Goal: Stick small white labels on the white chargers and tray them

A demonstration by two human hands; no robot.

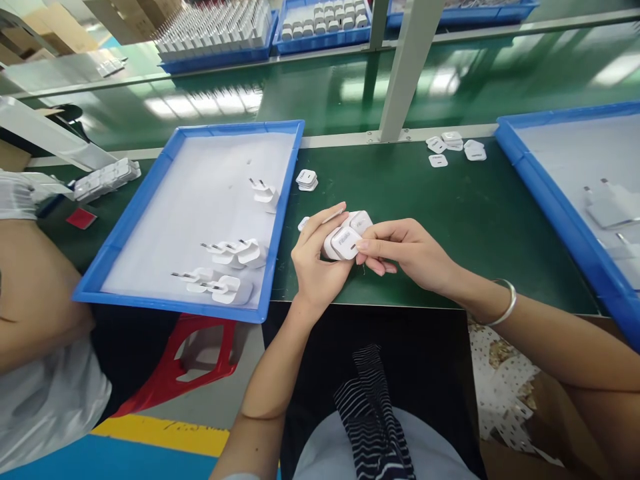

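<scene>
My left hand (pixel 320 257) is wrapped round white plug chargers (pixel 361 221), at least two of them, above the green bench. Between thumb and fingers, my right hand (pixel 400 248) pinches the edge of a white cover plate (pixel 345 243) with printing and a small port slot. That plate lies against the end face of the nearer charger; whether it is fully seated I cannot tell. A thin white piece (pixel 333 216) shows by my left fingers. Just beyond my hands sits a small stack of white cover plates (pixel 307 179).
On the left, a blue tray (pixel 180 305) holds several white two-pin chargers (pixel 233 290). Another blue tray (pixel 550 200) stands at right, with loose cover plates (pixel 475 151) beside it. A metal post (pixel 407 73) rises behind. A co-worker's arm (pixel 37 293) is at far left.
</scene>
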